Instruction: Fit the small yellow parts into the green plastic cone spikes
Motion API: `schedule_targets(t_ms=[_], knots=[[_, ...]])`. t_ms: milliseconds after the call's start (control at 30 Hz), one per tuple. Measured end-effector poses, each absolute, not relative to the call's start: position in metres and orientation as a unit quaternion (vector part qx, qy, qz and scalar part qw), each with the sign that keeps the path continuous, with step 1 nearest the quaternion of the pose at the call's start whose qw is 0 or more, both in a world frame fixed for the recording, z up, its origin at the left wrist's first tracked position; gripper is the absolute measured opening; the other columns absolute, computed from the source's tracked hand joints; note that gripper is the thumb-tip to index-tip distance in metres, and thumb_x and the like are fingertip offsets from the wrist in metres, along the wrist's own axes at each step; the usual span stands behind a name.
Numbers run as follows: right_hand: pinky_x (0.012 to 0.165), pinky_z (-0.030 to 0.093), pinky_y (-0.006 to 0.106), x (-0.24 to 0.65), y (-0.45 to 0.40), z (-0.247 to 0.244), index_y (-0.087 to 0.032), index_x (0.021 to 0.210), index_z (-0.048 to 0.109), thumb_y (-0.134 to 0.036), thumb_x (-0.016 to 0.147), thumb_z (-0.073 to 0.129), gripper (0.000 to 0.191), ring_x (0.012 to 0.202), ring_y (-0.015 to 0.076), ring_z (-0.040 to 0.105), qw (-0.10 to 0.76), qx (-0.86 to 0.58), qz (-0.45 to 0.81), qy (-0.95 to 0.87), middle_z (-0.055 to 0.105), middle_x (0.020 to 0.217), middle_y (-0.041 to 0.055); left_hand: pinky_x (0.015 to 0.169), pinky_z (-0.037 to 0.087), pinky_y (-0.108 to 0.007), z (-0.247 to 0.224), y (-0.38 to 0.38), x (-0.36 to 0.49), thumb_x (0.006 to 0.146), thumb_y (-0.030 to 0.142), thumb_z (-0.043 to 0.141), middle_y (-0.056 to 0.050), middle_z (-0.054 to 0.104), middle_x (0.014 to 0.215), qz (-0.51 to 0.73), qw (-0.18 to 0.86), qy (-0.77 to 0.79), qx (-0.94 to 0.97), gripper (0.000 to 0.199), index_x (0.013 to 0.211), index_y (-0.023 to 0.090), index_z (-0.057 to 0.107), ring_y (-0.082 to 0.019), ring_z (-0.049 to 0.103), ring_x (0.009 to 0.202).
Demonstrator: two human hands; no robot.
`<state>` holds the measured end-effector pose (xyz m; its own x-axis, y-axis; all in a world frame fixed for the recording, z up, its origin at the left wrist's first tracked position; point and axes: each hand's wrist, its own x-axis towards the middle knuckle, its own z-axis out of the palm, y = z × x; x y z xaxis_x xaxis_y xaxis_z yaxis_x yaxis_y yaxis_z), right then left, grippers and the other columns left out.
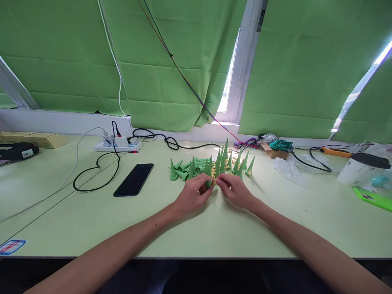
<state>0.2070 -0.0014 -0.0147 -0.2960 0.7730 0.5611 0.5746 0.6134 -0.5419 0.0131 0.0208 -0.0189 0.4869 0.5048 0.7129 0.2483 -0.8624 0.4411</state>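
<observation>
My left hand (197, 190) is closed around a green plastic cone (209, 183), its fingers hiding part of it. Close beside it, my right hand (235, 190) pinches a tiny yellow piece (214, 182) against the cone's end; whether the two are joined I cannot tell. Just beyond both hands lies a group of green cones. Several stand upright, such as one standing cone (173, 170) at the left, while others lie in a pile (183, 174). Small yellow pieces sit among them, some at the foot of a cone (250, 167) on the right.
Left of my hands lies a black phone (133, 180), with a power strip (118, 144) and loose cables behind. To the right are a plastic bag (288, 169), a small cardboard box (273, 152), a lidded cup (363, 169) and a bright green phone case (373, 199).
</observation>
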Motion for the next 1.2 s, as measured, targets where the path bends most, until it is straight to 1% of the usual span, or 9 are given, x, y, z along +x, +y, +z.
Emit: schedule_targets(t_ms=[133, 367, 533, 633, 800, 933, 1000, 1100, 1200], knots=[[0.055, 0.031, 0.025, 0.2075, -0.0006, -0.0146, -0.02, 0.066, 0.047, -0.032, 0.1, 0.04, 0.037, 0.053, 0.0118, 0.039, 0.409, -0.427, 0.106, -0.8, 0.046, 0.058, -0.0027, 0.051, 0.044, -0.02, -0.0207, 0.0207, 0.0129, 0.093, 0.018, 0.057, 0.001, 0.057, 0.075, 0.455, 0.149, 0.213, 0.851, 0.007, 0.094, 0.019, 0.064, -0.008, 0.05, 0.058], [0.058, 0.032, 0.026, 0.2074, -0.0003, -0.0147, -0.02, 0.06, 0.045, -0.042, 0.103, 0.033, 0.05, 0.052, 0.0114, 0.042, 0.393, -0.441, 0.125, -0.797, 0.047, 0.054, -0.0022, 0.052, 0.044, -0.02, -0.0221, 0.02, 0.012, 0.093, 0.018, 0.057, 0.001, 0.055, 0.076, 0.454, 0.141, 0.204, 0.856, 0.006, 0.095, 0.018, 0.063, -0.008, 0.048, 0.057], [0.055, 0.03, 0.026, 0.2063, 0.0003, -0.0159, -0.019, 0.055, 0.039, -0.042, 0.104, 0.031, 0.054, 0.05, 0.0105, 0.037, 0.382, -0.455, 0.146, -0.791, 0.039, 0.05, -0.0037, 0.051, 0.043, -0.02, -0.0225, 0.0199, 0.012, 0.093, 0.018, 0.057, 0.001, 0.054, 0.073, 0.456, 0.131, 0.201, 0.857, 0.005, 0.092, 0.018, 0.062, -0.008, 0.048, 0.057], [0.056, 0.031, 0.026, 0.2049, -0.0005, -0.0149, -0.019, 0.057, 0.041, -0.042, 0.104, 0.031, 0.053, 0.051, 0.0107, 0.038, 0.394, -0.458, 0.144, -0.784, 0.041, 0.051, -0.0036, 0.052, 0.044, -0.02, -0.0233, 0.0205, 0.0122, 0.092, 0.019, 0.057, 0.002, 0.054, 0.071, 0.457, 0.137, 0.209, 0.854, 0.005, 0.092, 0.018, 0.062, -0.008, 0.048, 0.057], [0.055, 0.032, 0.026, 0.2037, -0.0046, -0.0092, -0.021, 0.065, 0.042, -0.041, 0.103, 0.035, 0.044, 0.052, 0.0116, 0.041, 0.435, -0.462, 0.141, -0.76, 0.045, 0.055, -0.0035, 0.051, 0.046, -0.02, -0.0225, 0.0211, 0.0127, 0.09, 0.02, 0.06, 0.002, 0.056, 0.07, 0.464, 0.155, 0.239, 0.839, 0.003, 0.092, 0.018, 0.061, -0.008, 0.049, 0.056], [0.055, 0.037, 0.025, 0.204, -0.0072, -0.0063, -0.02, 0.084, 0.054, -0.038, 0.102, 0.039, 0.03, 0.055, 0.0123, 0.048, 0.442, -0.435, 0.17, -0.766, 0.058, 0.069, -0.0003, 0.05, 0.045, -0.02, -0.0207, 0.0211, 0.013, 0.09, 0.019, 0.06, 0.003, 0.055, 0.067, 0.47, 0.154, 0.253, 0.832, 0.004, 0.092, 0.018, 0.062, -0.008, 0.05, 0.054], [0.055, 0.038, 0.025, 0.204, -0.0075, -0.0066, -0.02, 0.089, 0.056, -0.036, 0.102, 0.04, 0.025, 0.056, 0.0127, 0.049, 0.441, -0.426, 0.172, -0.771, 0.059, 0.072, 0.0009, 0.05, 0.045, -0.02, -0.0206, 0.0213, 0.0131, 0.09, 0.02, 0.06, 0.003, 0.055, 0.066, 0.471, 0.15, 0.252, 0.832, 0.004, 0.092, 0.018, 0.062, -0.008, 0.049, 0.054], [0.055, 0.037, 0.026, 0.2036, -0.0073, -0.008, -0.02, 0.084, 0.054, -0.034, 0.101, 0.041, 0.025, 0.055, 0.013, 0.048, 0.435, -0.43, 0.173, -0.772, 0.056, 0.066, -0.0003, 0.05, 0.045, -0.02, -0.0219, 0.0218, 0.013, 0.09, 0.02, 0.06, 0.003, 0.055, 0.067, 0.467, 0.151, 0.246, 0.836, 0.003, 0.091, 0.018, 0.061, -0.008, 0.049, 0.054], [0.055, 0.035, 0.026, 0.2035, -0.0065, -0.0094, -0.021, 0.074, 0.047, -0.034, 0.101, 0.04, 0.03, 0.053, 0.0128, 0.044, 0.423, -0.445, 0.167, -0.771, 0.049, 0.057, -0.003, 0.051, 0.046, -0.019, -0.0237, 0.0221, 0.0127, 0.09, 0.019, 0.059, 0.003, 0.055, 0.069, 0.462, 0.154, 0.238, 0.841, 0.002, 0.091, 0.018, 0.06, -0.008, 0.05, 0.055]])
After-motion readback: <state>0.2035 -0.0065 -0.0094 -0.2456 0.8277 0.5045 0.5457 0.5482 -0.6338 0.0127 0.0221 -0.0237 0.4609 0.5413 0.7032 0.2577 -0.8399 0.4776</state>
